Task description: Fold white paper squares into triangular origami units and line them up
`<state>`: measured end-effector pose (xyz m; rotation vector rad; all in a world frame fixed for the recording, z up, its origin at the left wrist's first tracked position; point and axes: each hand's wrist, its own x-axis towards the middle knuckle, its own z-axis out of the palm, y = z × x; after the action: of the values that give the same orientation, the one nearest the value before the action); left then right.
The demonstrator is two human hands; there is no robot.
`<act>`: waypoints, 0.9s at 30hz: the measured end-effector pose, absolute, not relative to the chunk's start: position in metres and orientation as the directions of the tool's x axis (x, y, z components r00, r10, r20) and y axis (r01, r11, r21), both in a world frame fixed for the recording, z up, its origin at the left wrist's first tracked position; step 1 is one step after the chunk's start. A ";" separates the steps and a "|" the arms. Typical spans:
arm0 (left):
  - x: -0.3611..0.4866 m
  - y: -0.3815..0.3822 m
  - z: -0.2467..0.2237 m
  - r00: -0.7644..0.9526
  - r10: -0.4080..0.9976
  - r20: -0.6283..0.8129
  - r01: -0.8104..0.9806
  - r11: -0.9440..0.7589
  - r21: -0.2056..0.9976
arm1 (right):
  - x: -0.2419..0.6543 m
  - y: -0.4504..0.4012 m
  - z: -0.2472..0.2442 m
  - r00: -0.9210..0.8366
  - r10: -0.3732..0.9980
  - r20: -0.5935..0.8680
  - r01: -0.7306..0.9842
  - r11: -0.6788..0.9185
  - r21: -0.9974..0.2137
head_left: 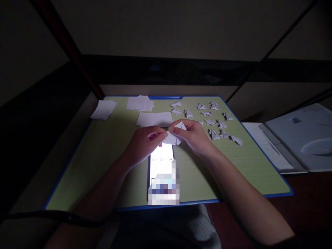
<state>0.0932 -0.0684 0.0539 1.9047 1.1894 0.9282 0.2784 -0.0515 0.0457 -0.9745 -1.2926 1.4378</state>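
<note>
Between my two hands is a small folded piece of white paper [171,139], held just above the far end of a lit phone [161,152]. My left hand [148,141] pinches its left end between thumb and fingers. On the other side, my right hand [191,134] grips the paper with the thumb laid across its front, and a creased, pointed part stands up past that thumb. The phone lies face up on the green table and shows a running time; its lower part is blurred out. Fingers hide part of the folded paper.
Flat white sheets [155,119] lie just beyond my hands, with more stacks [140,103] at the back and far left [103,110]. Several folded paper figures [220,123] are scattered right. The green table [103,166] has a blue edge. A white box [298,138] stands right of it.
</note>
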 end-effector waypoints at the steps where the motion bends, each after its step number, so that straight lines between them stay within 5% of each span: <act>1: 0.093 -0.069 0.055 0.315 0.926 0.209 0.418 -0.332 0.846 | 0.279 -0.051 0.045 -0.237 0.971 0.029 -0.150 -0.007 -0.989; 16: 0.095 -0.070 0.059 0.183 0.978 0.097 0.292 -0.148 0.945 | 0.283 -0.043 0.042 -0.106 0.994 -0.001 -0.234 -0.026 -0.972; 27: 0.095 -0.068 0.058 0.174 0.980 0.101 0.330 -0.155 0.931 | 0.285 -0.044 0.041 -0.197 0.980 -0.029 -0.205 -0.070 -0.976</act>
<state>0.0952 -0.0679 0.0581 1.6318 1.2725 1.0003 0.2851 -0.0440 0.0409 -0.9865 -1.1620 1.4805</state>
